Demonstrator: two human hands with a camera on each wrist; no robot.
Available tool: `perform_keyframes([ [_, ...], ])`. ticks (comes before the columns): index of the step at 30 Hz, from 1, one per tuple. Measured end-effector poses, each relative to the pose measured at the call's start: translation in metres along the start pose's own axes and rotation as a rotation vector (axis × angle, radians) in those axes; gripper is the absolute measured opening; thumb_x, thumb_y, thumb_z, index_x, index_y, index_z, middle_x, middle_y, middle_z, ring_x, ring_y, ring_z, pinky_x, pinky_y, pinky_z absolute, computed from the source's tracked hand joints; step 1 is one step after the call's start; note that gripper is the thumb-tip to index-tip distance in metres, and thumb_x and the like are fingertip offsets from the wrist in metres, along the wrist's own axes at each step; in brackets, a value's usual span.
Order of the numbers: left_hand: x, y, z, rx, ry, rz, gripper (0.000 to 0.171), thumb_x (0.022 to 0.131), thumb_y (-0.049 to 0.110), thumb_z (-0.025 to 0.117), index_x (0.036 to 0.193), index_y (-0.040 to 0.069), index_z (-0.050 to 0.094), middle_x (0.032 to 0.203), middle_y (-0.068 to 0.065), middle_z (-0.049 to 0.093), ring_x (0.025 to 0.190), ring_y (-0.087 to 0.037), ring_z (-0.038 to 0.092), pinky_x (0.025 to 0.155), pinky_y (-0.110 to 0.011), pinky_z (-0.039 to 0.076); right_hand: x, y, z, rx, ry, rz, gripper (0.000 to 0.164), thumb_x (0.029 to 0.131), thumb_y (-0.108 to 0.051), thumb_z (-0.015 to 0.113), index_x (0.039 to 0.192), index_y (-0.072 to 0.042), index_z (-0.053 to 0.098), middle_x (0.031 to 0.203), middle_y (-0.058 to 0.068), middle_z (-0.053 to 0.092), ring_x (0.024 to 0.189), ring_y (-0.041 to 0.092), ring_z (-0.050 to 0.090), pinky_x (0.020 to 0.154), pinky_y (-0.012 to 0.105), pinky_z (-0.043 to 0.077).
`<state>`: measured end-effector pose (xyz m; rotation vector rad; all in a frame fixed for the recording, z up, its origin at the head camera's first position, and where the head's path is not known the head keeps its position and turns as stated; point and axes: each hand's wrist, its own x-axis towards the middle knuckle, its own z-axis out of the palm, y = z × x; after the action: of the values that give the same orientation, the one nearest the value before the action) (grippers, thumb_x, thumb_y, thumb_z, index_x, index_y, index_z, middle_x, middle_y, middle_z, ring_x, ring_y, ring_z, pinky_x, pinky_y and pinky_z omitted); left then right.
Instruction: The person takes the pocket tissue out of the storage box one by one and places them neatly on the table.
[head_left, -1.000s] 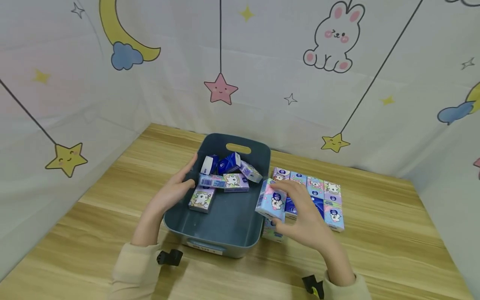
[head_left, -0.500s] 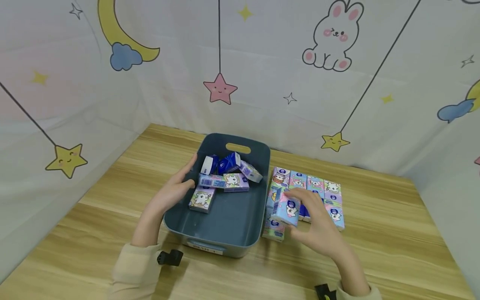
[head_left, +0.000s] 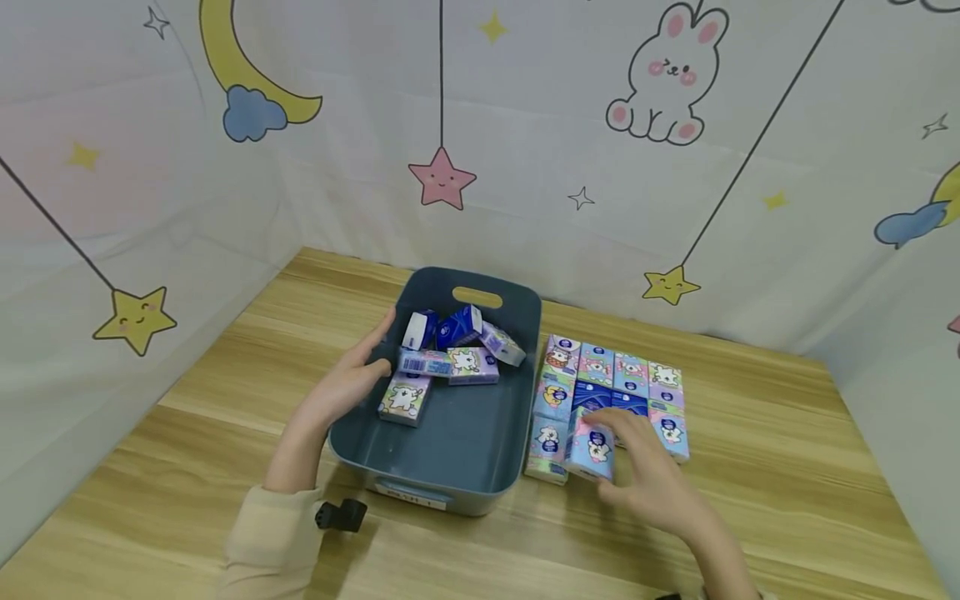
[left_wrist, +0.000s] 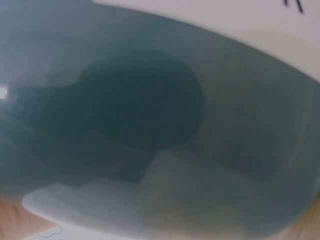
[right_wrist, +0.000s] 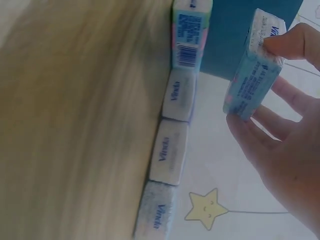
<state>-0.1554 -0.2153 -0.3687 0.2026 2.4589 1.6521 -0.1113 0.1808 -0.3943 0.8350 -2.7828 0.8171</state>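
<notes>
My right hand (head_left: 647, 467) pinches a blue and pink tissue pack (head_left: 589, 448) by its ends, thumb at the near end. In the right wrist view this same tissue pack (right_wrist: 254, 67) is tilted and held apart from the row of packs. It hangs beside the left column's nearest pack (head_left: 547, 442). My left hand (head_left: 347, 382) rests along the left wall of a dark blue-grey bin (head_left: 468, 450), fingers straight. Several tissue packs lie loosely inside, among them a dark blue pack (head_left: 459, 327) and a purple one (head_left: 405, 397). The left wrist view shows mostly the bin's outer wall (left_wrist: 150, 105).
Right of the bin, several tissue packs stand in tight rows, including blue packs (head_left: 592, 395) in the middle and a light blue pack (head_left: 669, 430) at the right. A printed curtain (head_left: 540, 167) encloses the wooden table (head_left: 765, 467) at the back and sides.
My right hand has carried the tissue pack from the bin's right rim rightward and toward me, lower beside the rows. The left hand and the bin have stayed in place.
</notes>
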Motion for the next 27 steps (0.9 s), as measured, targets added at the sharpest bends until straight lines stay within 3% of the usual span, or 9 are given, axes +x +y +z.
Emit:
perform_keyframes([
  [6,0.0,0.001,0.0,0.002,0.001,-0.008,0.072,0.095,0.007,0.036,0.155,0.03,0.003,0.164,-0.004,-0.003,0.15,-0.035,-0.006,0.116,-0.065,0.004,-0.004,0.008,0.005,0.002,-0.053,0.029,0.076,0.063,-0.004,0.077,0.133,-0.016,0.051,0.133,0.001,0.053,0.124,0.024,0.045,0.101,0.054,0.043],
  [16,0.001,0.001,0.0,0.008,0.003,-0.007,0.072,0.095,0.008,0.036,0.155,0.029,0.002,0.164,-0.004,-0.003,0.15,-0.034,-0.005,0.116,-0.064,0.004,-0.004,0.014,0.009,-0.082,-0.097,0.015,0.075,0.061,-0.01,0.079,0.131,-0.015,0.052,0.13,0.002,0.054,0.122,0.023,0.048,0.102,0.049,0.045],
  [27,0.0,0.002,0.001,0.013,0.003,-0.008,0.072,0.095,0.006,0.036,0.155,0.029,0.002,0.164,-0.004,-0.002,0.15,-0.034,-0.005,0.116,-0.064,0.003,-0.005,0.015,0.008,-0.069,-0.122,0.021,0.075,0.06,-0.009,0.077,0.131,-0.014,0.052,0.133,0.001,0.054,0.124,0.023,0.047,0.104,0.05,0.043],
])
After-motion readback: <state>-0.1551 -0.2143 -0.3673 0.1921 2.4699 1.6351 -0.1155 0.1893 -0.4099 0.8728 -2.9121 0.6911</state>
